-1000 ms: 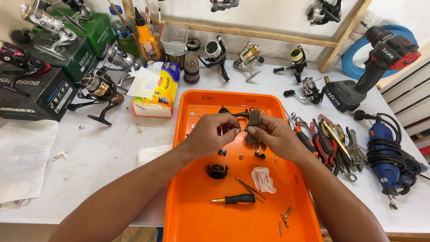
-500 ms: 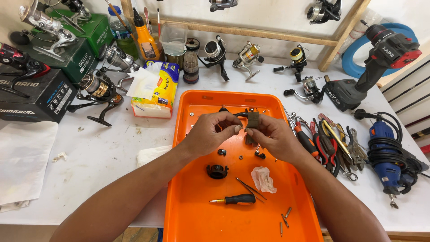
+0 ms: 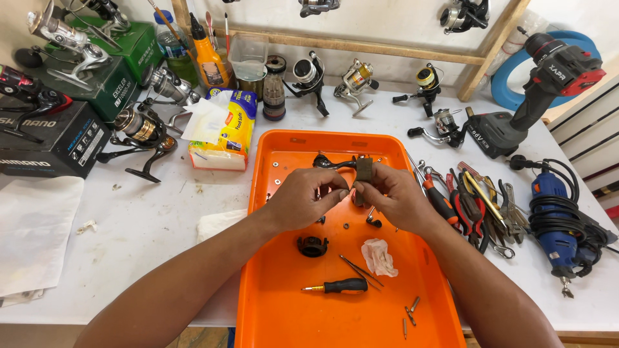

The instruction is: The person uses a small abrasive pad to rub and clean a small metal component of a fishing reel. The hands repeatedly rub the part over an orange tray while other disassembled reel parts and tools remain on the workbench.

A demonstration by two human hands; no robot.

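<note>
A white work table (image 3: pixel 161 219) holds an orange tray (image 3: pixel 348 322), and over the middle of that tray the left hand (image 3: pixel 306 196) and the right hand (image 3: pixel 390 193) meet, fingertips pinched on something too tiny to make out, while the right hand also grips a small brown strip (image 3: pixel 364 169). Just below the hands on the tray lie a black ring part (image 3: pixel 313 246), a crumpled tissue (image 3: pixel 378 256), a little screwdriver (image 3: pixel 338 286) and loose pins (image 3: pixel 410 309); right of the tray sits a pile of pliers (image 3: pixel 480 209). If the fingers slip, I think the tiny piece could drop, bounce off the tray and get lost among the tools.
</note>
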